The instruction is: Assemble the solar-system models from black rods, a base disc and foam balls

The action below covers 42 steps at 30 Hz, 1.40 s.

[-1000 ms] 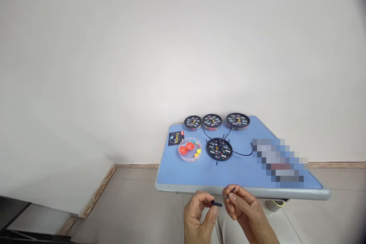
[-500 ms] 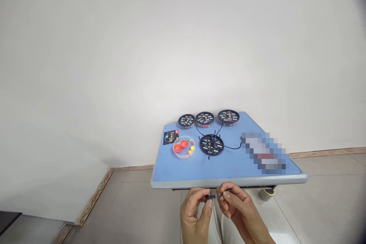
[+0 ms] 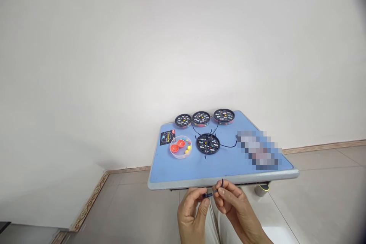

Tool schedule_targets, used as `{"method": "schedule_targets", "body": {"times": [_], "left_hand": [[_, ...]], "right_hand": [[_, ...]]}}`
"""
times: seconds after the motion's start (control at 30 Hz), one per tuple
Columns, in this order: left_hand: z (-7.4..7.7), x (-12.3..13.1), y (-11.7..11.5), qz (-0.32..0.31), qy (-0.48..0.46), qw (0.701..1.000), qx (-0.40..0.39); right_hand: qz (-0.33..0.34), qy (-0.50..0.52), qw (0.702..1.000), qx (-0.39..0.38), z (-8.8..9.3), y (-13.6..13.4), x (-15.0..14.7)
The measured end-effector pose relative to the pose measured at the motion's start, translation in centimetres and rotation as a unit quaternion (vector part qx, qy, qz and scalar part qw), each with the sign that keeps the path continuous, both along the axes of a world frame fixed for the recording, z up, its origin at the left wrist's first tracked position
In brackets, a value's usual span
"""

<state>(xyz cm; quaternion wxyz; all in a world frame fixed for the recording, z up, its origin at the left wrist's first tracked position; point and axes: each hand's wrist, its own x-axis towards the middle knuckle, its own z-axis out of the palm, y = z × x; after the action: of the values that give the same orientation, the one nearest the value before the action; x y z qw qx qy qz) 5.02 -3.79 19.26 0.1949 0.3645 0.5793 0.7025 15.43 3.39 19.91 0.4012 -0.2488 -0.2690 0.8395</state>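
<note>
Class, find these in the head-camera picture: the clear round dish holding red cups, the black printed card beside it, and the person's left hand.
clear round dish [image 3: 180, 158], head view, front rim
black printed card [image 3: 167, 137], head view, its middle
left hand [image 3: 190, 211], head view, back of the hand

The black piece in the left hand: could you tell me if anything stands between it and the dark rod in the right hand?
Nothing visible does: the black piece in the left hand and the dark rod in the right hand nearly meet.
</note>
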Motion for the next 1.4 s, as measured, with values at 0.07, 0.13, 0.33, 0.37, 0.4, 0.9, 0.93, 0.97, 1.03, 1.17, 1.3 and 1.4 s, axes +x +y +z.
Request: {"method": "schedule_targets", "body": {"times": [0.07, 0.13, 0.33, 0.37, 0.4, 0.9, 0.93, 0.97, 1.03, 1.17, 1.3, 1.4], "left_hand": [[-0.07, -0.01, -0.1, 0.007, -0.009, 1.0, -0.006], [-0.13, 0.0, -0.15, 0.01, -0.019, 1.0, -0.01], [0.1, 0.05, -0.16, 0.001, -0.015, 1.0, -0.002], [0.17, 0.05, -0.16, 0.003, -0.011, 1.0, 0.0], [0.23, 0.05, -0.18, 0.006, -0.006, 1.0, 0.001], [-0.07, -0.3, -0.36, -0.005, 0.052, 0.999, 0.009], [-0.14, -0.33, -0.37, -0.005, 0.053, 0.999, 0.008], [-0.2, -0.34, -0.37, -0.006, 0.053, 0.999, 0.008], [-0.29, -0.37, -0.36, -0.011, 0.051, 0.999, 0.01], [-0.37, -0.41, -0.3, -0.013, 0.055, 0.998, 0.014], [-0.4, -0.46, -0.21, -0.01, 0.071, 0.997, 0.021], [-0.36, -0.49, -0.17, -0.014, 0.089, 0.996, 0.023]], "right_hand": [[-0.002, -0.008, 1.0, 0.009, -0.03, -0.02, -0.01], [-0.008, -0.018, 1.0, 0.016, 0.02, -0.03, -0.01], [-0.028, -0.056, 0.997, 0.054, 0.54, -0.19, 0.13], [-0.032, -0.06, 0.996, 0.062, 0.58, -0.25, 0.16], [-0.037, -0.063, 0.995, 0.07, 0.57, -0.31, 0.18], [-0.046, -0.094, 0.988, 0.115, 0.3, -0.46, 0.06], [-0.046, -0.095, 0.988, 0.117, 0.24, -0.46, 0.08], [-0.045, -0.094, 0.987, 0.119, 0.16, -0.46, 0.1], [-0.042, -0.092, 0.988, 0.121, 0.0, -0.43, 0.09], [-0.039, -0.091, 0.988, 0.121, -0.2, -0.3, -0.05], [-0.036, -0.093, 0.987, 0.125, -0.3, -0.13, -0.01], [-0.019, -0.101, 0.985, 0.139, -0.41, 0.0, 0.25]]}}
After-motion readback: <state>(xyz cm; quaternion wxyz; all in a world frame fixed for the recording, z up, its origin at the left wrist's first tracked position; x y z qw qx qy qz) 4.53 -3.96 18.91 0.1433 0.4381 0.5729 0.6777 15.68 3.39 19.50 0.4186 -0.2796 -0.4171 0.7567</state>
